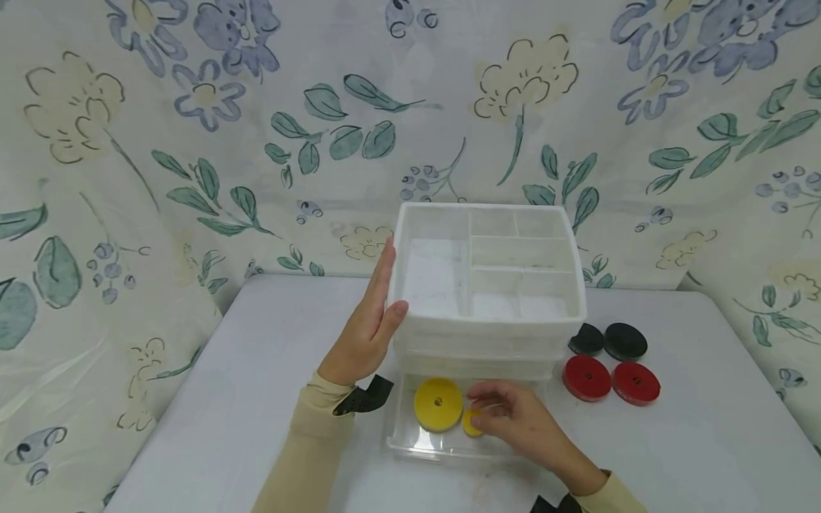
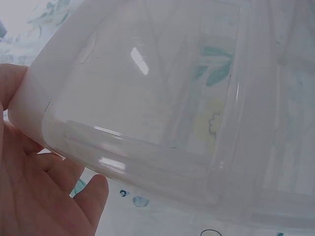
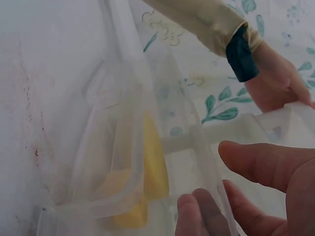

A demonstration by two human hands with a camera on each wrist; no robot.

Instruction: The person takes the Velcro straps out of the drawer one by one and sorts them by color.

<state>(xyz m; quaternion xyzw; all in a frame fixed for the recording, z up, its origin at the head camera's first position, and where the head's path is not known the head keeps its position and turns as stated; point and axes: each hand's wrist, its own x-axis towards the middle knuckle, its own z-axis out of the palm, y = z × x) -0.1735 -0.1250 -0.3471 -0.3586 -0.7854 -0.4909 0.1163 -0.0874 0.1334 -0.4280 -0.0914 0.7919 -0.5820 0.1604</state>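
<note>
A white plastic organizer box (image 1: 431, 335) with a divided top stands in the middle of the table. My left hand (image 1: 362, 335) rests along its left side, fingers fairly straight and thumb at the front corner; in the left wrist view, fingers touch the box's edge. Below, a clear drawer (image 1: 410, 450) is pulled out. It holds a large yellow disc (image 1: 438, 405) and a smaller yellow disc (image 1: 471, 422). Over the drawer is my right hand (image 1: 522, 424), beside the smaller disc. In the right wrist view its thumb and fingers are spread, apart from both discs.
Right of the organizer lie two red discs (image 1: 586, 378) and two black pieces, one round (image 1: 625, 342) and one with a notched edge (image 1: 586, 340). A flower-patterned cloth (image 1: 321, 199) hangs behind the white table (image 1: 256, 399).
</note>
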